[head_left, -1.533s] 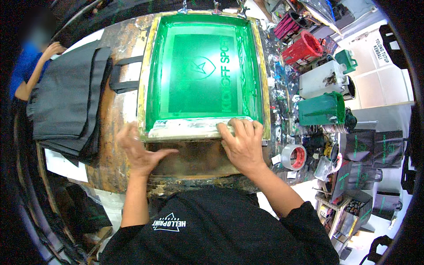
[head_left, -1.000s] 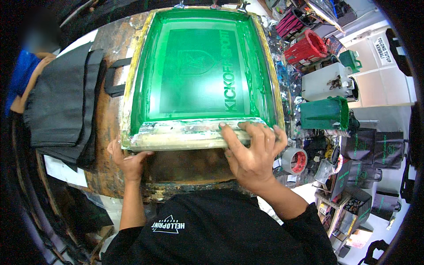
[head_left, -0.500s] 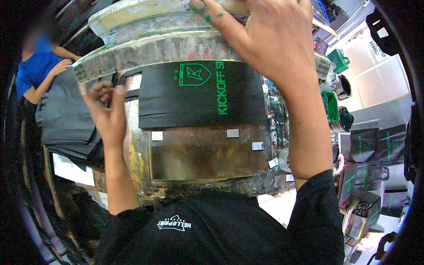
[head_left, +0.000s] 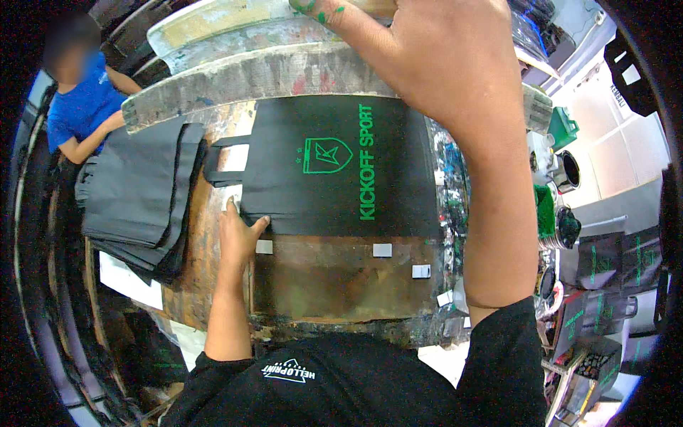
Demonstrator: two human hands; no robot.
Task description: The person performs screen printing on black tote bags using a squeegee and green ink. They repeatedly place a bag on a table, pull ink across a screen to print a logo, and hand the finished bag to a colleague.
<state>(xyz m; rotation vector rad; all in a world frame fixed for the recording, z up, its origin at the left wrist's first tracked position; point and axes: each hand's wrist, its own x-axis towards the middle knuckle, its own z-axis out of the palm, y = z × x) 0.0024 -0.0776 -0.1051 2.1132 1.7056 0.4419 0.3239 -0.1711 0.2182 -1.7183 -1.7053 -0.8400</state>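
A black fabric tote bag [head_left: 284,192] with a green shield emblem and green lettering lies flat on the brown printing board [head_left: 320,285], its handles [head_left: 231,178] pointing left. My left hand [head_left: 240,235] is at the bag's near left corner, thumb by its edge, index finger stretched forward and apart; nothing shows gripped. Over the bag's far side stands a raised, paint-stained screen-printing frame [head_left: 235,85]. My right hand [head_left: 455,64], thumb smeared with green, holds this frame from the right; its other fingertips are cut off by the upper edge.
Left of the board lies a stack of black bags [head_left: 135,192]. Small pale tabs [head_left: 383,250] sit on the board. At right are a green container [head_left: 562,127], an open can [head_left: 568,169] and printed bags [head_left: 605,260]. A person in blue [head_left: 89,110] stands far left.
The tote bag now lies nearer to me, with its whole lettering visible. My left hand has come from beside the frame, back and right, to the bag's near corner. My right hand stays at the frame.
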